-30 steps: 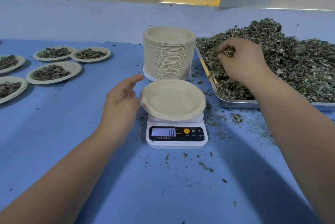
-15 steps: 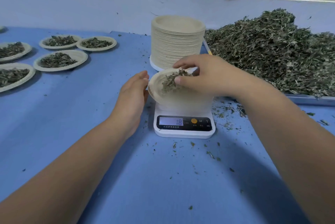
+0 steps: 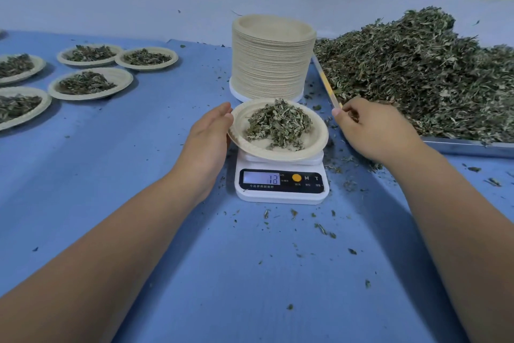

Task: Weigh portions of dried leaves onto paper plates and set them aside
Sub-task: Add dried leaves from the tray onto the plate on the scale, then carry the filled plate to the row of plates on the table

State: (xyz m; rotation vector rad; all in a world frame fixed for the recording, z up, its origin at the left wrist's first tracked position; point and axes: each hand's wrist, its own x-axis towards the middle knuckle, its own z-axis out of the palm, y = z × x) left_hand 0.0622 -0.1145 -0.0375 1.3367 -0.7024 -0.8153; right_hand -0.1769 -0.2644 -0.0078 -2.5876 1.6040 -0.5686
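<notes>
dried leaves had just landed on the plate between the hands: left hand flat against its rim, right hand drawn back, curled, whether holding anything unclear. weighing could proceed.

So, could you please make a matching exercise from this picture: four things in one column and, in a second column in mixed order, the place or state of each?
Things:
1. stack of paper plates
2. scale
3. left hand
4. metal tray

Places or states:
a. heaped with dried leaves
b. at the left rim of the filled plate
c. empty, standing behind the scale
d. carries the filled plate, display lit

Pairs: 1-c, 2-d, 3-b, 4-a.
</notes>
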